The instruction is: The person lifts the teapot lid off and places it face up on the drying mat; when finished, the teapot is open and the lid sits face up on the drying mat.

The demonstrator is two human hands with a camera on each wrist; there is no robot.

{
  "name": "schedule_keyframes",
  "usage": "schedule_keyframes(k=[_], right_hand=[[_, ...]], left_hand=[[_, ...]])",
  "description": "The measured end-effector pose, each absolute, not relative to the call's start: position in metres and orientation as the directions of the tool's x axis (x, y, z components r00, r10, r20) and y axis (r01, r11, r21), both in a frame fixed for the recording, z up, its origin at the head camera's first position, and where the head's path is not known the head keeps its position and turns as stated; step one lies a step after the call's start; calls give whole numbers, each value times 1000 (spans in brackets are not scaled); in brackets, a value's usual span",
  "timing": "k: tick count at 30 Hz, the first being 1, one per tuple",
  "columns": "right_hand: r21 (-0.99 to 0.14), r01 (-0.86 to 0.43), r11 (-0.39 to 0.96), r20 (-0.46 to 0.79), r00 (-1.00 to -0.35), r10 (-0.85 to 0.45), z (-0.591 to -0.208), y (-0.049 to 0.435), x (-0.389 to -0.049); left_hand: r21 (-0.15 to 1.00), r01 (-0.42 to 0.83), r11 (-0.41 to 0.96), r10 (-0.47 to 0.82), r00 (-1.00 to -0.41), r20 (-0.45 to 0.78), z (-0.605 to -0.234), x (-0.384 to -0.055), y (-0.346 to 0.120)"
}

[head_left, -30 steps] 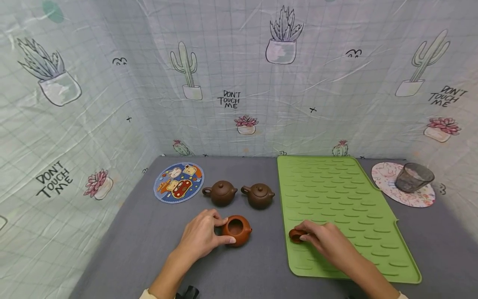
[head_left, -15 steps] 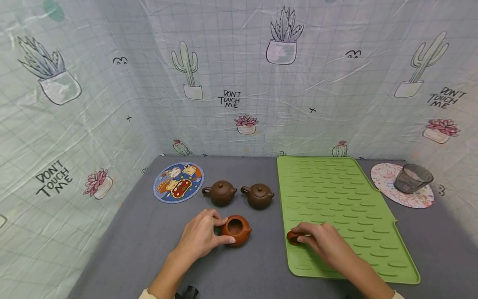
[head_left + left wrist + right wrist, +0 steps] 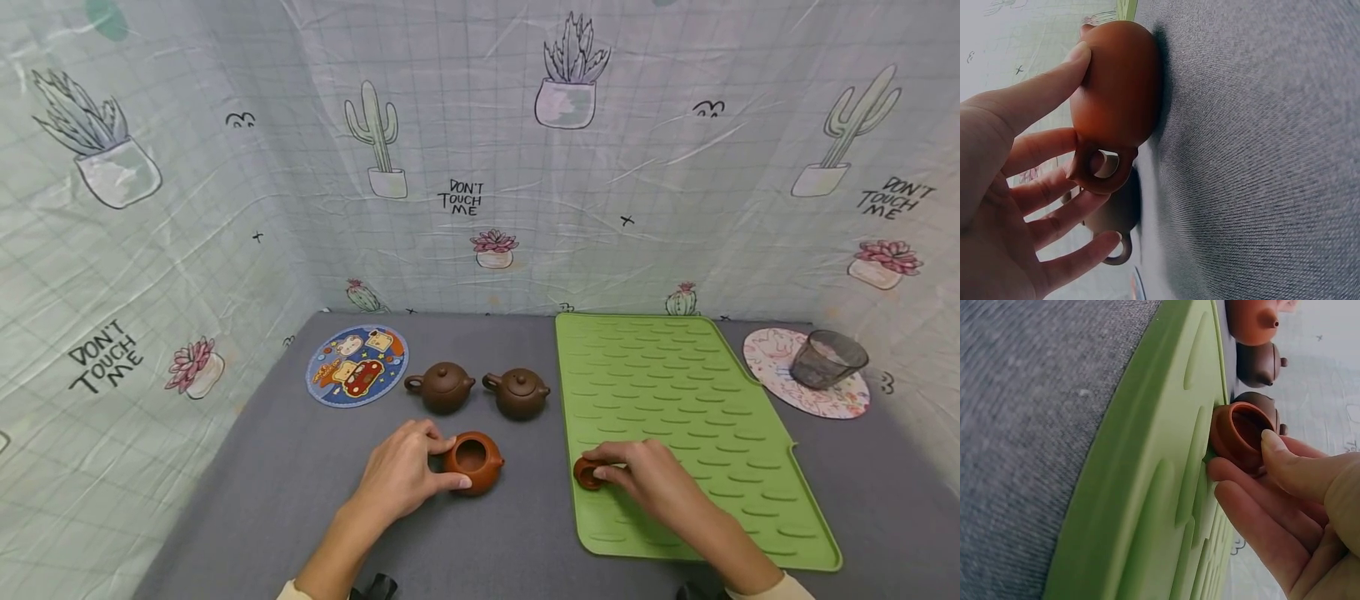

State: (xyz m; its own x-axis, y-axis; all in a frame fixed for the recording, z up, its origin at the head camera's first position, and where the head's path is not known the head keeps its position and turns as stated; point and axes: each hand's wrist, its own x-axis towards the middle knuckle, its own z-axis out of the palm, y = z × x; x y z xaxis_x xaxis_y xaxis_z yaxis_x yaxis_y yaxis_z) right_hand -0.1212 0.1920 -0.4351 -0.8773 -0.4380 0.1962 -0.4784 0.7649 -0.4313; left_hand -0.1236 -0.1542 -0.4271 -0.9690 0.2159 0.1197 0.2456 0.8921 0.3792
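A reddish-brown clay teapot (image 3: 473, 463) with no lid on it stands on the grey cloth, its round opening facing up and its spout to the right. My left hand (image 3: 406, 469) holds it from the handle side, thumb on the near wall and a finger on the far wall. In the left wrist view the other fingers spread around the handle (image 3: 1107, 181). My right hand (image 3: 643, 475) pinches a small matching teapot lid (image 3: 1241, 434), its hollow underside showing, at the left edge of the green ridged mat (image 3: 660, 400).
Two dark brown lidded teapots, one on the left (image 3: 444, 388) and one on the right (image 3: 519, 393), stand behind the reddish one. A blue round cartoon mat (image 3: 358, 367) lies back left. At the back right, a smoky glass (image 3: 828, 360) stands on a pink patterned mat (image 3: 772, 354).
My right hand has shifted slightly left with the lid, which has turned so more of its hollow side faces the head camera. The left hand and teapot stay in place.
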Motion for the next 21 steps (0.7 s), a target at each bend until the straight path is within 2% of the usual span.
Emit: schedule_keyframes(k=[21], right_hand=[[-578, -390, 717, 67, -898, -434, -435, 192, -129]], left_hand=[[402, 219, 889, 198, -976, 95, -426, -125, -153]])
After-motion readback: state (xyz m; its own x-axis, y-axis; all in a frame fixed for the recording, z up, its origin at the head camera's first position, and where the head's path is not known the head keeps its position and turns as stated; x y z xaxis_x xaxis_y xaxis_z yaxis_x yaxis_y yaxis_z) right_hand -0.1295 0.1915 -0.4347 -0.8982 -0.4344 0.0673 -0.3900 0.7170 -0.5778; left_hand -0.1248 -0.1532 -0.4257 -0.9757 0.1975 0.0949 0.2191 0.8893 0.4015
